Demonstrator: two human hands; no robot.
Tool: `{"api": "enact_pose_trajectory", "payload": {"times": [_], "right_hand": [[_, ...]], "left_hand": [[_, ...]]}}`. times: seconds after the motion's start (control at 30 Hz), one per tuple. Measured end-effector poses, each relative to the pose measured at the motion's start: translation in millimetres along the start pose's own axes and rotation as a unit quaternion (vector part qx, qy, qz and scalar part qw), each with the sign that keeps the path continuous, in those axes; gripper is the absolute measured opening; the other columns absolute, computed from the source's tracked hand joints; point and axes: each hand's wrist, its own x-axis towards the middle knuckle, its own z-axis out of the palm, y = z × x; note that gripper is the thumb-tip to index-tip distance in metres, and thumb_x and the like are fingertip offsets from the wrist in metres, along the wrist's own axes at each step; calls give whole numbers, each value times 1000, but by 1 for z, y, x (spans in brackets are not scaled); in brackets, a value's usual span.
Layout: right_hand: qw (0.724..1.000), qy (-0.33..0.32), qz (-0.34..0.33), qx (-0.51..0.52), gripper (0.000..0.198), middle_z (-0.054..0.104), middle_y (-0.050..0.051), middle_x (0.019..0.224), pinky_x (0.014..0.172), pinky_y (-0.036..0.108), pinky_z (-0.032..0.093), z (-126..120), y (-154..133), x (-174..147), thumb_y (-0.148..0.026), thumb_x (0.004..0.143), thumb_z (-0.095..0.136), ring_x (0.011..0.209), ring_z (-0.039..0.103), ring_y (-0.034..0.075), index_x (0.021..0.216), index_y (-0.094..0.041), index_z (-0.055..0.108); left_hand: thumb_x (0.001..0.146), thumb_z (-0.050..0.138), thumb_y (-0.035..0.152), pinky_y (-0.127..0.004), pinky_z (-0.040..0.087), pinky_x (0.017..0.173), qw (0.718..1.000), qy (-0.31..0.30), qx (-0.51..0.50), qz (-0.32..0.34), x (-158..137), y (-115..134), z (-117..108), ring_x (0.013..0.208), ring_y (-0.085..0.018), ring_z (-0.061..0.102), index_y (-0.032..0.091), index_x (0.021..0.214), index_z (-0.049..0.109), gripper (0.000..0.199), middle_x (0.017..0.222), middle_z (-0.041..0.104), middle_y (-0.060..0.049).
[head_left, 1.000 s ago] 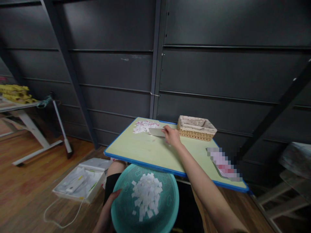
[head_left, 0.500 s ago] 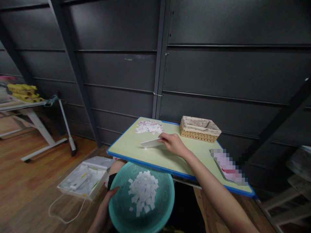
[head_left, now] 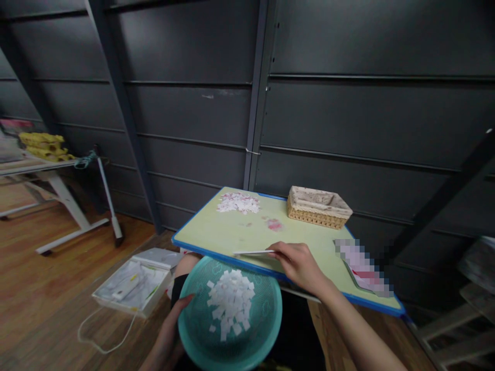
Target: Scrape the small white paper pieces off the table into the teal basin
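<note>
My left hand (head_left: pixel 172 327) grips the left rim of a teal plastic mesh basket (head_left: pixel 278 320), its thumb over the edge. The basket rests at my lap and holds a heap of small white square pieces (head_left: pixel 232 301). In my right hand (head_left: pixel 297 264) is a thin flat white card (head_left: pixel 253 253), pinched at its right end and seen nearly edge-on. The card is at the near edge of the yellow-green table (head_left: pixel 209 224), just above the basket's far rim. A pile of small white and pinkish pieces (head_left: pixel 238 203) lies at the table's far left.
A lined wicker basket (head_left: pixel 317 214) stands at the table's back right, and a partly blurred pinkish packet (head_left: pixel 363 270) lies near the right edge. On the floor at left is an open white box (head_left: pixel 127 288) with a cord. A dark panel wall (head_left: pixel 193 108) rises behind.
My right hand has drawn the white card toward me, from the table's middle to its near edge. A pinkish patch on the tabletop now shows. My left hand keeps its hold on the mesh basket.
</note>
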Motion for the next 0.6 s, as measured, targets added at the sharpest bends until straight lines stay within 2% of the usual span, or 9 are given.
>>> {"api": "enact_pose_trajectory", "payload": {"times": [0.3, 0.47, 0.6], "right_hand": [[1000, 21, 6, 0, 21, 70, 5, 71, 59, 22, 43, 2, -2, -6, -22, 94, 47, 62, 65, 14, 90, -19, 67], [999, 9, 19, 26, 21, 73, 4, 75, 61, 22, 47, -1, -7, -9, -24, 94, 49, 65, 67, 14, 90, -22, 70], [999, 41, 9, 27, 18, 76, 4, 81, 64, 22, 51, -2, -10, -14, -22, 93, 53, 69, 71, 15, 93, -23, 70]], "left_hand": [[72, 70, 19, -45, 60, 78, 1000, -10, -9, -23, -2, -1, 0, 81, -34, 75, 2, 127, 57, 59, 69, 79, -10], [71, 71, 19, -46, 60, 76, 1000, -3, -6, -15, -4, 0, 3, 79, -35, 75, 3, 120, 62, 52, 69, 79, -10], [71, 72, 21, -41, 61, 73, 1000, -4, -7, -13, 1, 0, -1, 69, -32, 75, 2, 112, 66, 46, 64, 78, -9]]}}
